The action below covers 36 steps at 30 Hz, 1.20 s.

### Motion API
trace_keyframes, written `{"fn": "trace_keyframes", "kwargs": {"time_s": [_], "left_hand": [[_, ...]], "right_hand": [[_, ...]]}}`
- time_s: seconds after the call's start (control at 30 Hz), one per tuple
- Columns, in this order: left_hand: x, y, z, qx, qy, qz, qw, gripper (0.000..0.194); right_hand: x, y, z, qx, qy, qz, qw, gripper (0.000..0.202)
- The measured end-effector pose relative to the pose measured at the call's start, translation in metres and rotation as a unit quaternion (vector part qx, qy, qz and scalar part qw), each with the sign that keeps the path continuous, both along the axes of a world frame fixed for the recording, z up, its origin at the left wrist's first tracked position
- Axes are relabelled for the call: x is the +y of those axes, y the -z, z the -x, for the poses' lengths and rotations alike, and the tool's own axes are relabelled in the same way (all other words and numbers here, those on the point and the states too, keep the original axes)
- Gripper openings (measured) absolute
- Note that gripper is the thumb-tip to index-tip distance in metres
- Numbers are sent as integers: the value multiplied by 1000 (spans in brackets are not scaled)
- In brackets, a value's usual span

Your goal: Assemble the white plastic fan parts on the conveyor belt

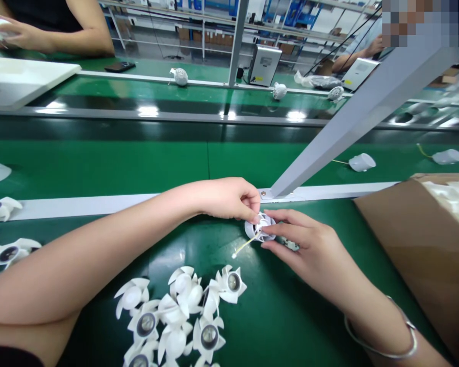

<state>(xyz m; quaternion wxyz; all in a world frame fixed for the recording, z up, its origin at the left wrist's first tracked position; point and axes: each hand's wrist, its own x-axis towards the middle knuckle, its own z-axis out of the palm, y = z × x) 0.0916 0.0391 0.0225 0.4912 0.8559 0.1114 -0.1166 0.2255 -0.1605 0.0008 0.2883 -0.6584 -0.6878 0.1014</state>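
Both hands meet at a small round white fan housing (251, 232), from which a yellowish wire with a white plug (235, 254) sticks out to the lower left. My left hand (235, 200) is closed with thumb and fingertips pressed on its upper side. From the right, my right hand (306, 237) grips it between thumb and fingers. Behind the right fingers lies a small part, partly hidden. Several white fan blade wheels (176, 306) are piled nearer to me, some with their dark ring and metal centre facing up.
An open cardboard box (405, 239) of white parts stands at the right. A slanted metal post (336, 107) rises from the white rail (80, 205). Beyond it, white housings (362, 162) lie on a green belt. Other people sit across. More blade wheels (9, 252) lie far left.
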Motion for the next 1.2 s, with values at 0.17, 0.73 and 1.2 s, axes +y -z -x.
{"fn": "trace_keyframes", "kwargs": {"time_s": [0.17, 0.73, 1.2], "left_hand": [[9, 7, -1, 34, -6, 24, 999, 30], [-34, -84, 52, 4, 23, -258, 966, 32], [-49, -46, 26, 100, 212, -183, 955, 22]], "right_hand": [[6, -1, -1, 28, 10, 9, 1000, 16], [13, 3, -2, -38, -24, -17, 999, 33], [-4, -7, -56, -68, 2, 143, 987, 14]]}}
